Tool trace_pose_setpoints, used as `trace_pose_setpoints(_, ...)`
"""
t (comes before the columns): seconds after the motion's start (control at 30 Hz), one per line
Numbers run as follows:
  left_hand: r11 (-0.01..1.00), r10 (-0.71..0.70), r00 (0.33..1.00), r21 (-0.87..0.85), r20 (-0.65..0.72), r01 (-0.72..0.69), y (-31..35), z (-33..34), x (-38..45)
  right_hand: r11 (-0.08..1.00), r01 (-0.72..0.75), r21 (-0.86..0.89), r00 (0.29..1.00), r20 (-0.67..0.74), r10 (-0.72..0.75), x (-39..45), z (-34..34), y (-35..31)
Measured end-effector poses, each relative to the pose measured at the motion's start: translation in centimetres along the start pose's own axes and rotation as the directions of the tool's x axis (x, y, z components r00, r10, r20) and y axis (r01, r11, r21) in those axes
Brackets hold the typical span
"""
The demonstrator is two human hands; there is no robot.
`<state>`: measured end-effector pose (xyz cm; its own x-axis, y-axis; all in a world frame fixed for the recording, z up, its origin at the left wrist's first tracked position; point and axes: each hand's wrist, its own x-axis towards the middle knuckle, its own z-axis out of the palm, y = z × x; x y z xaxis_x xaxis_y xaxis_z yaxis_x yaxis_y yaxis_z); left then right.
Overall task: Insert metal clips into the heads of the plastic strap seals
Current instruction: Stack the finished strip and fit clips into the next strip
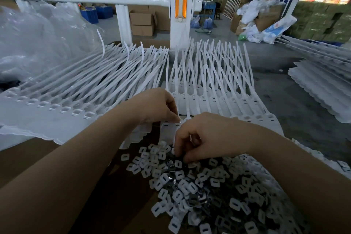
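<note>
The right hand [199, 137] pinches at the clip pile [209, 186]; the left hand [157, 106] pinches a seal head [171, 125]. Grabbing two clips could jam it.

Your right hand [205, 137] hides its fingertips in the clips [199, 192]; your left hand's [157, 108] grip is unreadable.

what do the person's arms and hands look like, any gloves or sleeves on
Both arms are bare up to the frame edge: no sleeves show. The left hand and right hand wear no gloves, and no rings, watch or bracelets are visible on the fingers or wrists that show.
</note>
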<state>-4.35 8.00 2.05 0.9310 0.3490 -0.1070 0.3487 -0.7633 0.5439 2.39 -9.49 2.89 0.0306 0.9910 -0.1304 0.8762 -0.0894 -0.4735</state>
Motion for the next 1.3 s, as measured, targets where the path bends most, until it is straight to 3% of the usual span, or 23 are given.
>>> trace_pose_setpoints(0.17, 1.000, -0.002, 1.000, -0.005, -0.008, 0.002, 0.0, 0.1, 0.1, 0.998, -0.006, 0.069, 1.000, -0.017, 0.007, -0.1, -0.3, 0.3)
trace_pose_setpoints(0.37, 0.995, 0.028, 0.999, -0.100, 0.028, -0.025, 0.3, -0.4, 0.2, 0.939, -0.042, 0.341, 0.992, -0.099, 0.080, -1.0, -2.0, 1.5)
trace_pose_setpoints(0.57, 0.981, 0.073, 0.979, -0.190, 0.190, -0.036, 0.9, -1.2, -0.4, 0.919, -0.092, 0.383, 0.995, -0.005, 0.101, -1.5, -2.3, 2.2)
trace_pose_setpoints(0.9, 0.975, 0.152, 0.866, -0.215, 0.476, -0.053, 1.7, -1.4, -1.4, 0.888, -0.111, 0.446, 0.960, -0.182, 0.211, -1.4, -2.5, 3.7)
trace_pose_setpoints(1.13, 0.901, 0.082, 0.897, -0.417, 0.434, 0.120, 1.7, -1.1, -1.3, 0.910, -0.095, 0.404, 0.925, -0.301, 0.231, -1.3, -2.2, 3.5)
trace_pose_setpoints(1.3, 0.880, 0.038, 0.914, -0.448, 0.403, 0.161, 1.4, -0.9, -1.1, 0.932, -0.109, 0.346, 0.914, -0.334, 0.231, -1.2, -2.0, 3.4)
